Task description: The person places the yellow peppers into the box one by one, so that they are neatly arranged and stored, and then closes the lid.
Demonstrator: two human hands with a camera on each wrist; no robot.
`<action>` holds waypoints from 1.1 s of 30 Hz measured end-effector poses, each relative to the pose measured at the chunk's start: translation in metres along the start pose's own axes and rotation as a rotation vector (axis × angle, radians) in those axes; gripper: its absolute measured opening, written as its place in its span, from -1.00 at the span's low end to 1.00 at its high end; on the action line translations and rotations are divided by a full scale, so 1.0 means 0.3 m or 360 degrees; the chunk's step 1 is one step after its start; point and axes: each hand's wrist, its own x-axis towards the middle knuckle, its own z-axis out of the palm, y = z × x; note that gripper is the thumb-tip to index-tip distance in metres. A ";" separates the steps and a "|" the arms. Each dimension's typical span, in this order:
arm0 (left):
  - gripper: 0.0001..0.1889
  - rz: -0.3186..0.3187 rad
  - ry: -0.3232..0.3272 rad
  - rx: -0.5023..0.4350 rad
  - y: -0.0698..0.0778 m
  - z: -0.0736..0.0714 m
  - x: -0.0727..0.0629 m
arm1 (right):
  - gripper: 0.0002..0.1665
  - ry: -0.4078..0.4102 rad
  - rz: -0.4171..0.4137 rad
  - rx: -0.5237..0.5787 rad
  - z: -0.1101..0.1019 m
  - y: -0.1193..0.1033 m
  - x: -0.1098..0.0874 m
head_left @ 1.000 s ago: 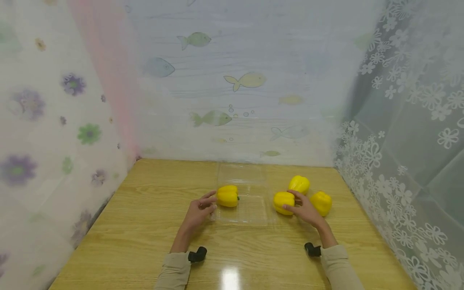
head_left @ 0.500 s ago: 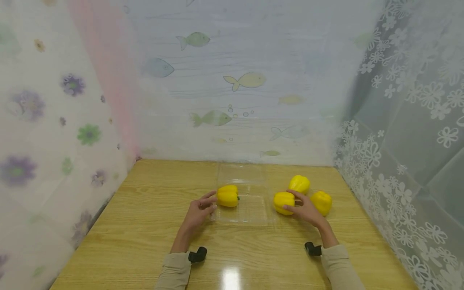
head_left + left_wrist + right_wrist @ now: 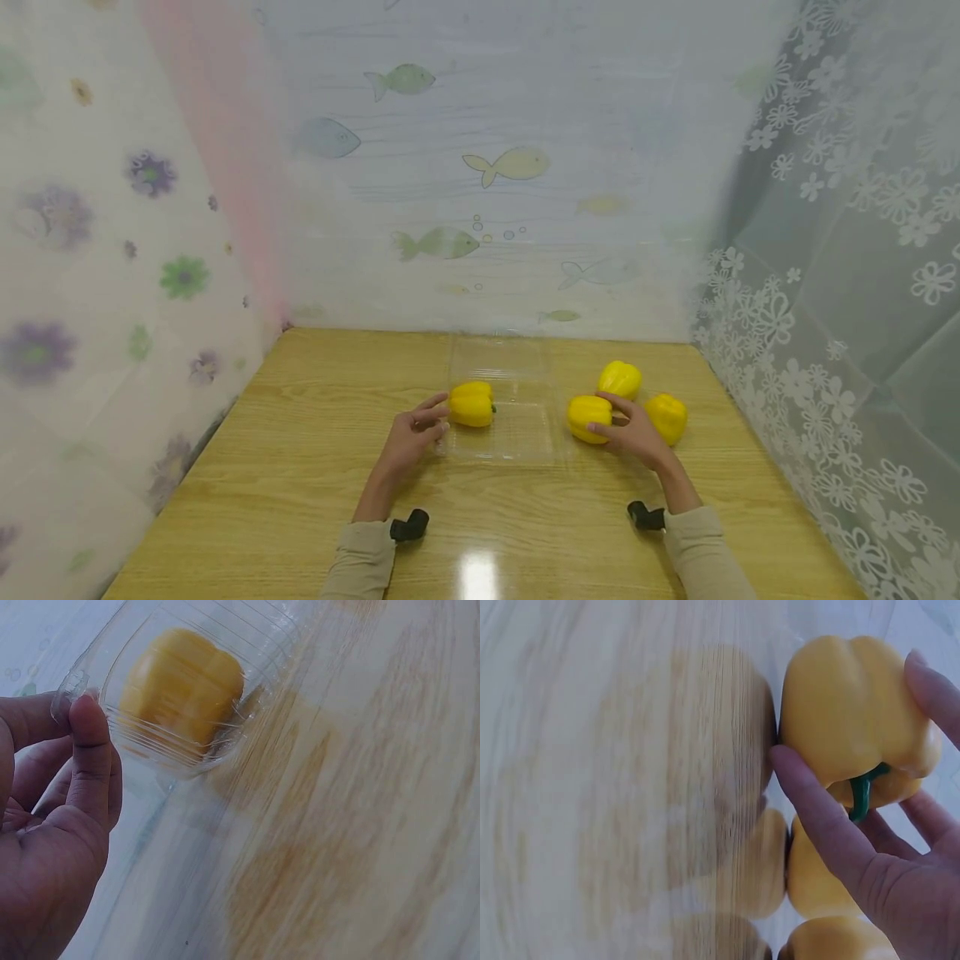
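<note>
A clear plastic clamshell box (image 3: pixel 528 437) lies open on the table, its lid folded back towards the wall. One yellow bell pepper (image 3: pixel 471 405) is on its side in the left part of the box. My left hand (image 3: pixel 408 442) pinches the box's rim at the left edge, as the left wrist view shows between thumb and finger. To the right of the box, my right hand (image 3: pixel 636 433) holds a second yellow bell pepper (image 3: pixel 847 705) by its stem end, thumb and fingers on opposite sides. A green stem (image 3: pixel 861 793) points towards the palm.
Two more yellow bell peppers, a back one (image 3: pixel 619 380) and a right one (image 3: pixel 667 419), rest on the wooden table (image 3: pixel 330 392) close to my right hand. Black wrist mounts (image 3: pixel 409 526) sit by both sleeves. Patterned curtains (image 3: pixel 487 167) enclose the table's back and sides.
</note>
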 end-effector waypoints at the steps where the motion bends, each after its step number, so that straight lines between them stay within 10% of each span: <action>1: -0.67 0.0001 0.0002 0.0003 -0.001 0.000 0.000 | -0.07 0.0007 0.0003 0.0007 0.001 -0.001 0.000; 33: -0.70 -0.0023 0.0040 -0.0001 -0.003 0.003 0.008 | -0.09 0.0048 0.0052 0.0148 -0.023 0.031 0.010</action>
